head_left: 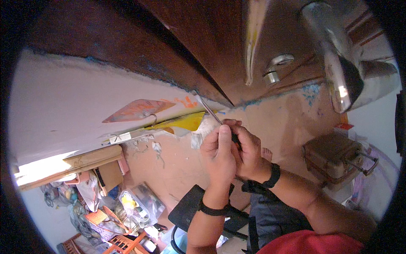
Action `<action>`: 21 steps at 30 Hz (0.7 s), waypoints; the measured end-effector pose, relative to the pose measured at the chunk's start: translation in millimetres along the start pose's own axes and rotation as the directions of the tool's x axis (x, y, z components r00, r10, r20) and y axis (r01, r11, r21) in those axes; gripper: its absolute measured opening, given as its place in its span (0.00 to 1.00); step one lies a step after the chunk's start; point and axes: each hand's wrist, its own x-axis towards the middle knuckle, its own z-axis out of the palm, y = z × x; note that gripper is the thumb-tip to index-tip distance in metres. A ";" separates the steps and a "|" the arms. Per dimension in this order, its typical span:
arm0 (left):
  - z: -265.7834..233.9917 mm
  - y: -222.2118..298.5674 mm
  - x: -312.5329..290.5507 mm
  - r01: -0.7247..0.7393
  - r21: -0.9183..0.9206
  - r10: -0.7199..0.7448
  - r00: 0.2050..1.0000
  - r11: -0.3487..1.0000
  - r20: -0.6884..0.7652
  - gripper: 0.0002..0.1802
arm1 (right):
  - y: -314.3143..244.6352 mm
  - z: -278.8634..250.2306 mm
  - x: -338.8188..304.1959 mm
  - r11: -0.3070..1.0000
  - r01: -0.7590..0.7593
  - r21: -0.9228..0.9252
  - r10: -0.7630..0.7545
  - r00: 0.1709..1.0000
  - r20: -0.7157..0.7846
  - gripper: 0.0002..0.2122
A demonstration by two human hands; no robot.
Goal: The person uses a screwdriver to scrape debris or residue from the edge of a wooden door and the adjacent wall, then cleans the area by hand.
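Metal tool (213, 115) with a thin shaft and a dark handle slants up and left from the centre of the head view, gripped by a person's bare left hand (220, 152) and right hand (252, 148). The left hand is closed, its thumb laid upward near the base of the shaft; the right hand is curled around the handle, pressed against the left. The tool's tip lies at the seam between a pale wall (80, 91), on the left, and dark brown wood (127, 46) filling the top; whether it touches cannot be told. Blue smears (311, 93) mark the wood's edge. Left of the tool, a yellow piece (182, 123) lies along the wall's lower edge, below a pinkish diamond shape (137, 110). A black wristband (213, 209) circles the left wrist, another the right. Tan floor (169, 169) spreads across the middle. At the right stands a brown suitcase (325, 154); at the lower left are bags (78, 216) and an orange chair (127, 243). Red cloth (304, 244) shows at the lower edge.
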 end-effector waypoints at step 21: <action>1.6 1.6 -0.6 0.001 -0.024 -0.001 1.000 1.000 0.019 0.16 | 4.2 -0.1 -6.1 0.999 -0.027 -0.025 0.028 1.000 0.007 0.17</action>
